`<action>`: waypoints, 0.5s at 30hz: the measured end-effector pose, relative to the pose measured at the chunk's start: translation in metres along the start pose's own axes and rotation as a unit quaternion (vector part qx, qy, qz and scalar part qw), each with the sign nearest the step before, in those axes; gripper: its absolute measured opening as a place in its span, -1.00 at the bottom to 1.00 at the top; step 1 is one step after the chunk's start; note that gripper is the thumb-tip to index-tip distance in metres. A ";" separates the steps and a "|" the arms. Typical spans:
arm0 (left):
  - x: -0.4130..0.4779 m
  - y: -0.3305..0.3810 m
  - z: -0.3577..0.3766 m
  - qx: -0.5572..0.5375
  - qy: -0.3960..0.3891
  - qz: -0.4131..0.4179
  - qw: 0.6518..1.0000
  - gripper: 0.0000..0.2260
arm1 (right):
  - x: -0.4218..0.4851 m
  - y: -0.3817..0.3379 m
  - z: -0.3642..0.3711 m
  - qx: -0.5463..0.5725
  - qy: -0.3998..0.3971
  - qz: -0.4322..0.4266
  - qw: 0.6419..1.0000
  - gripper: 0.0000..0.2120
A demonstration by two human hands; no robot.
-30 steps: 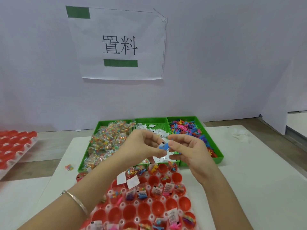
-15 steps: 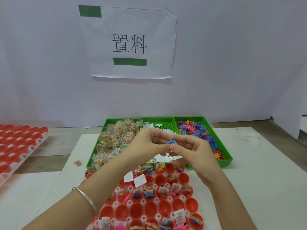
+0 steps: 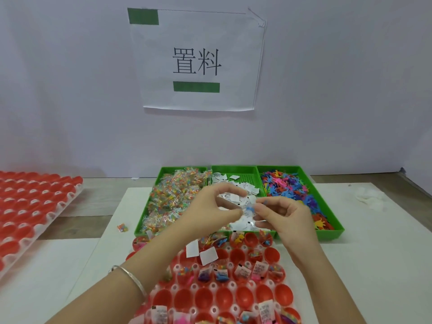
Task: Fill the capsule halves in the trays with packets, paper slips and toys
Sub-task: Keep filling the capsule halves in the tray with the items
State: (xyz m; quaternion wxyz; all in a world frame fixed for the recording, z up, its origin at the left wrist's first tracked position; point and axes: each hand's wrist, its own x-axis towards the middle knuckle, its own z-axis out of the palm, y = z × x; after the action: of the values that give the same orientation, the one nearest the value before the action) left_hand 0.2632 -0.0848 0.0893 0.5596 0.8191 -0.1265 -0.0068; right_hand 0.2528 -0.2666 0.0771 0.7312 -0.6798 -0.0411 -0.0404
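On a white table (image 3: 350, 265) under a wall sign (image 3: 198, 61), green bins (image 3: 311, 233) of packets (image 3: 173, 197), paper slips (image 3: 247, 190) and toys (image 3: 287, 185) are set at 12 o'clock, within reach of the red capsule halves (image 3: 224, 299) at 6 o'clock. A blue toy (image 3: 249, 208) is pinched by both left hand (image 3: 210, 209) and right hand (image 3: 287, 213) over the slips, likely readied for an empty half.

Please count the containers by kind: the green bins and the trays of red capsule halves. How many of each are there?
Green bins: 3 (packet bin, slip bin, toy bin)
Capsule trays: 2 (near tray, left tray)
Total: 5
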 end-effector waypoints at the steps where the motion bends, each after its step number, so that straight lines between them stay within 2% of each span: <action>1: 0.004 -0.008 -0.005 0.067 0.036 0.011 0.997 -0.74 | 0.001 -0.001 -0.002 0.016 0.023 -0.009 1.000 -0.91; 3: 0.015 -0.026 -0.016 0.210 0.121 -0.001 0.970 -0.79 | 0.001 -0.004 -0.006 0.053 0.057 -0.030 0.997 -0.91; 5: 0.024 -0.044 -0.029 0.277 0.191 -0.060 0.940 -0.77 | 0.001 -0.008 -0.008 0.079 0.073 -0.049 0.993 -0.93; 6: 0.030 -0.051 -0.036 0.301 0.206 -0.097 0.926 -0.77 | 0.001 -0.010 -0.009 0.093 0.076 -0.054 0.991 -0.93; 8: 0.037 -0.059 -0.049 0.372 0.186 -0.162 0.895 -0.82 | 0.000 -0.014 -0.009 0.116 0.076 -0.058 0.989 -0.89; 9: 0.040 -0.061 -0.054 0.400 0.170 -0.184 0.882 -0.73 | 0.000 -0.016 -0.009 0.125 0.071 -0.058 0.988 -0.87; 11: 0.045 -0.066 -0.061 0.408 0.137 -0.197 0.881 -0.64 | -0.001 -0.020 -0.009 0.136 0.057 -0.060 0.987 -0.83; 15: 0.047 -0.063 -0.067 0.371 0.142 -0.177 0.900 -0.85 | -0.004 -0.022 -0.007 0.145 0.046 -0.060 0.986 -0.75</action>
State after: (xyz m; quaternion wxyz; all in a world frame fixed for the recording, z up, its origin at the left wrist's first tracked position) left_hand 0.3315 -0.0126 0.0625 0.2164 0.9686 0.1081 0.0579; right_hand 0.2467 -0.2750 0.0984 0.8195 -0.5600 -0.0536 -0.1091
